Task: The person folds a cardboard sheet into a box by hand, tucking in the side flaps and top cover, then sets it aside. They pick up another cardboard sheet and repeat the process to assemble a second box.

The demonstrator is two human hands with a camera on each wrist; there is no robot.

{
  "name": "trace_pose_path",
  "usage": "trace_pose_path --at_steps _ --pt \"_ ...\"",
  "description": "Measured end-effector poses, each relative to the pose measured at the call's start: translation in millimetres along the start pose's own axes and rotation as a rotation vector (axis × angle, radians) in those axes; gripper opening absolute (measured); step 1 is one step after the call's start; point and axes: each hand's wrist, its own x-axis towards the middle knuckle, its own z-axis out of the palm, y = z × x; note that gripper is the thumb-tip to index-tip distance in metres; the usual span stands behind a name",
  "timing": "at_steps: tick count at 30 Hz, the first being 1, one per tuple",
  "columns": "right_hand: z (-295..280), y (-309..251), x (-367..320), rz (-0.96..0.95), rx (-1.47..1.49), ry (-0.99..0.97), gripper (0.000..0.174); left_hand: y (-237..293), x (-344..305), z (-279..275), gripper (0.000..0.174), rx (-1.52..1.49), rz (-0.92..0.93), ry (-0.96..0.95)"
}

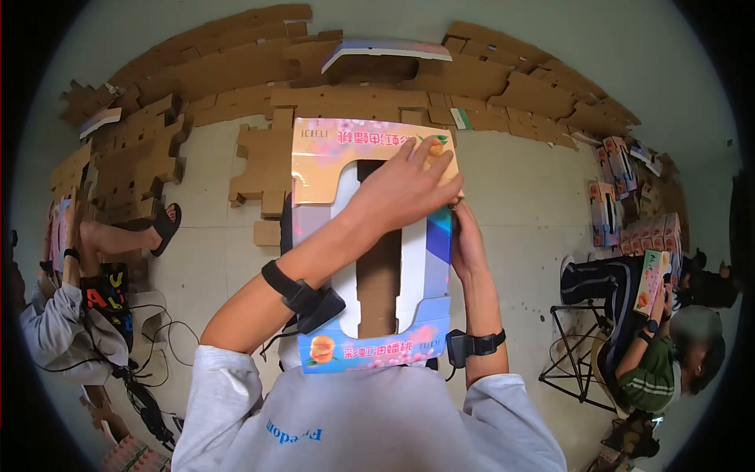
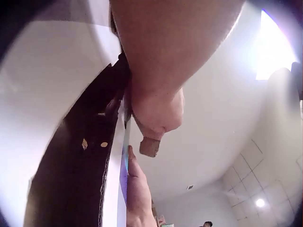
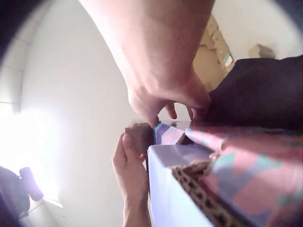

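A printed cardboard fruit carton lies in front of the torso, its top cut with a long opening between peach-pictured end panels. My left hand reaches across the opening to the far right corner, fingers bent over the orange end panel. Along the right side, my right hand grips the carton near that same corner, its fingertips hidden in the head view. Its bent fingers meet the carton's edge in the right wrist view. A brown cardboard flap shows there against the fingers of the left hand.
Flattened cardboard sheets lie along the far wall and at left. Finished-looking cartons are stacked at right. Seated people are on both sides, one by a black-framed stool. Cables run across the left floor.
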Motion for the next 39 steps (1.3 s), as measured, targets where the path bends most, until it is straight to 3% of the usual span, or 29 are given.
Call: trace_pose_path --at_steps 5,9,15,21,27,30,36,39 --pt "-20.3 13.8 12.2 -0.079 -0.207 0.065 0.038 4.0 2.8 1.4 0.032 0.001 -0.010 -0.063" --pt "-9.5 4.7 12.7 -0.133 -0.156 0.098 0.042 5.7 -5.4 -0.9 0.036 -0.108 -0.031 0.010" --pt "-27.0 -11.8 13.6 -0.056 -0.017 -0.008 0.043 -2.0 -14.3 -11.2 0.038 -0.320 -0.038 0.046" --pt "-35.4 -15.1 13.4 -0.225 -0.484 0.230 0.029 -2.9 -16.6 -8.4 0.033 -0.302 -0.038 0.016" --pt "-12.6 -25.5 -3.3 -0.301 -0.564 0.230 0.026 -6.3 -17.9 -7.9 0.032 -0.438 -0.050 0.070" --pt "-16.7 -26.5 -1.8 -0.423 -0.863 0.264 0.029 -5.2 -19.4 -8.0 0.030 -0.426 -0.046 0.119" --pt "-3.3 -31.7 -17.9 -0.491 -0.847 0.242 0.029 -1.4 -21.8 -3.7 0.027 -0.394 -0.062 0.154" --pt "-8.6 -22.2 -12.7 -0.395 -0.574 0.229 0.028 -1.4 -22.3 -4.6 0.027 -0.406 -0.062 0.164"
